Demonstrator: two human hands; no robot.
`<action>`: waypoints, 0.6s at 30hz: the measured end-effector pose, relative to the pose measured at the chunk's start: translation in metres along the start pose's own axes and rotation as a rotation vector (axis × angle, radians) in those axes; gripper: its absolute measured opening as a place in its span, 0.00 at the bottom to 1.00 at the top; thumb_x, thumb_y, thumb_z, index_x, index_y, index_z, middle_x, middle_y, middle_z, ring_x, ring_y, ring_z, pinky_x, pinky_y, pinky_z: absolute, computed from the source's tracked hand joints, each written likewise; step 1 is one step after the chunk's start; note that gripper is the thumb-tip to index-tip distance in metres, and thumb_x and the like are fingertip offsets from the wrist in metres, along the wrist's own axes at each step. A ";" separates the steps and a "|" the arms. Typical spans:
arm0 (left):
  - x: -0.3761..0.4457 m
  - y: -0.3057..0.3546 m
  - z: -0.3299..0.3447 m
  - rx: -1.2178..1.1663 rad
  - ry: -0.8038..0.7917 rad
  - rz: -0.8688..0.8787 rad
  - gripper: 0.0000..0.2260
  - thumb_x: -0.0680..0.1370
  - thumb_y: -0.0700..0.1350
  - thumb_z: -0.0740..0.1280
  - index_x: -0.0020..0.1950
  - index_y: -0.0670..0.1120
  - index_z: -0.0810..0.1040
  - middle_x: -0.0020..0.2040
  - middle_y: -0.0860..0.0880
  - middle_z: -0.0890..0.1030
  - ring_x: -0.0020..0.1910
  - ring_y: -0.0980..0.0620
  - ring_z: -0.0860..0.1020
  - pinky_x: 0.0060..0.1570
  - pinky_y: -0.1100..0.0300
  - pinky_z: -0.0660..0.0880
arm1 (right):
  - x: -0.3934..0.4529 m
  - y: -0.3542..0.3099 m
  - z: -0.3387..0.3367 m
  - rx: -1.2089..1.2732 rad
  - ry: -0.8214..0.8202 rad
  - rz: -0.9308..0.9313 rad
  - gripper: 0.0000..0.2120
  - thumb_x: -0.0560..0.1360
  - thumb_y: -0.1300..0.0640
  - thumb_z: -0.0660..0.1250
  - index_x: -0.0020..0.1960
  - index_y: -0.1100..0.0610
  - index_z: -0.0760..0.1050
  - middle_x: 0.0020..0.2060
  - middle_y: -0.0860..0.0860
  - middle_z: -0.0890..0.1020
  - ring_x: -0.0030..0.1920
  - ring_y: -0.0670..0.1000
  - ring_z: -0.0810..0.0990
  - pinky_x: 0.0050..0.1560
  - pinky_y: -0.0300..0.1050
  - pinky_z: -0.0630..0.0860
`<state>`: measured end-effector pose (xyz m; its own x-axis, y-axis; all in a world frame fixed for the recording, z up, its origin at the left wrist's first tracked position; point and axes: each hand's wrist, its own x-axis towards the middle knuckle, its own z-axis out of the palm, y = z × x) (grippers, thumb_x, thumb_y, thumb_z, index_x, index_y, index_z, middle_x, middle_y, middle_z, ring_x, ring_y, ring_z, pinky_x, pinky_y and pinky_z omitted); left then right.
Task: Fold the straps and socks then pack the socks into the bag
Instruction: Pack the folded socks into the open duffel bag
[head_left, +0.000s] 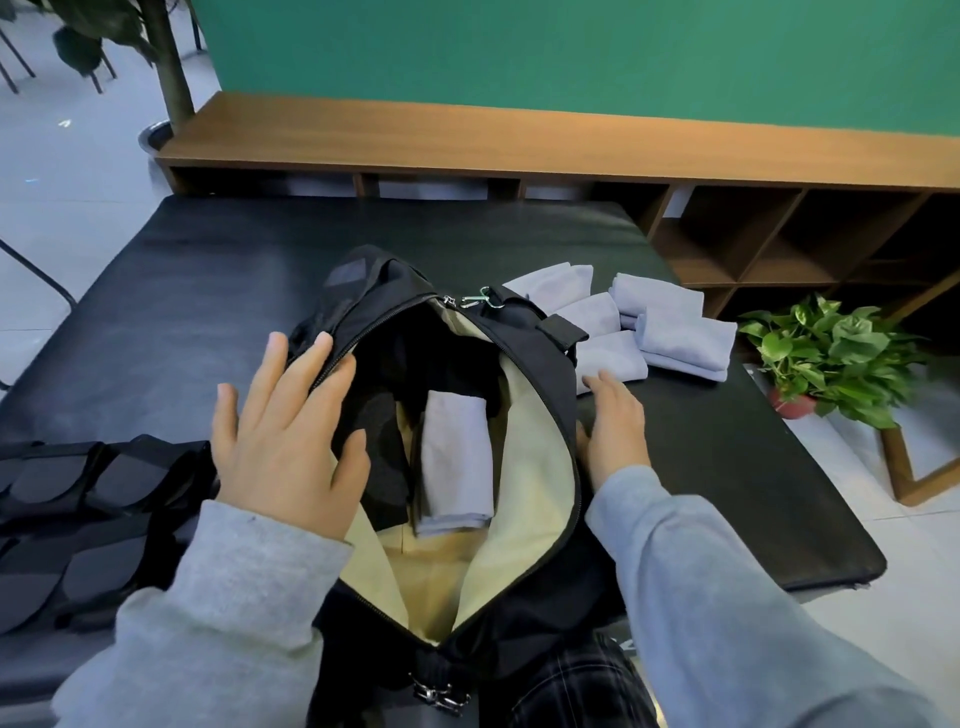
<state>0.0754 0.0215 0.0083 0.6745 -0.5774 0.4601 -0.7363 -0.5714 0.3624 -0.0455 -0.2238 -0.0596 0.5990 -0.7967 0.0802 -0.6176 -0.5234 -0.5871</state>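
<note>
A black bag (540, 364) lies unzipped on a black desk (182, 291), its long axis running from the viewer toward the far edge, the opening facing up and showing a beige lining. A rectangular patch on the bag's far end is too dark to read; no writing is legible anywhere.

Inside the bag, one folded grey sock (456, 462) lies with its long axis parallel to the bag's, beside dark contents whose shape cannot be made out. More folded grey socks (654, 327) sit in a cluster on the desk just right of the bag's far end, partly hidden behind the bag's rim. Folded black straps (78, 514) lie at the left edge of the desk, cut off by the frame. A metal clip (480, 300) shows at the far end of the zipper; the bag's near end is cut off below.

The left hand (291, 431) has its fingers spread and straight over the bag's left rim, grasping nothing. The right hand (613, 431) rests flat with straight fingers against the bag's right outer side, fingertips near the closest sock on the desk, likewise grasping nothing.

A potted plant (826, 353) stands on the floor to the right.
</note>
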 end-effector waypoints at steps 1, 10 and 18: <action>0.000 0.000 0.001 0.000 -0.006 0.007 0.21 0.71 0.43 0.64 0.65 0.43 0.73 0.68 0.44 0.71 0.72 0.47 0.55 0.65 0.36 0.52 | 0.007 -0.001 0.000 -0.067 -0.044 -0.030 0.27 0.75 0.68 0.60 0.73 0.60 0.61 0.75 0.54 0.58 0.74 0.54 0.53 0.70 0.44 0.54; -0.004 0.004 0.010 -0.025 -0.026 0.075 0.25 0.71 0.49 0.54 0.66 0.43 0.73 0.68 0.47 0.71 0.72 0.49 0.57 0.66 0.40 0.53 | 0.060 -0.001 0.003 -0.262 -0.294 0.036 0.19 0.77 0.54 0.58 0.68 0.53 0.65 0.68 0.50 0.65 0.70 0.51 0.58 0.67 0.55 0.61; -0.003 0.010 0.019 -0.031 -0.043 0.114 0.25 0.71 0.49 0.55 0.65 0.43 0.73 0.67 0.46 0.72 0.71 0.47 0.58 0.64 0.40 0.54 | 0.063 0.006 0.000 -0.413 -0.265 0.066 0.19 0.76 0.55 0.59 0.66 0.47 0.67 0.63 0.50 0.68 0.66 0.54 0.62 0.58 0.50 0.66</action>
<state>0.0671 0.0068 -0.0051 0.5875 -0.6622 0.4652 -0.8092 -0.4825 0.3351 -0.0115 -0.2772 -0.0576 0.6278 -0.7559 -0.1857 -0.7768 -0.5933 -0.2113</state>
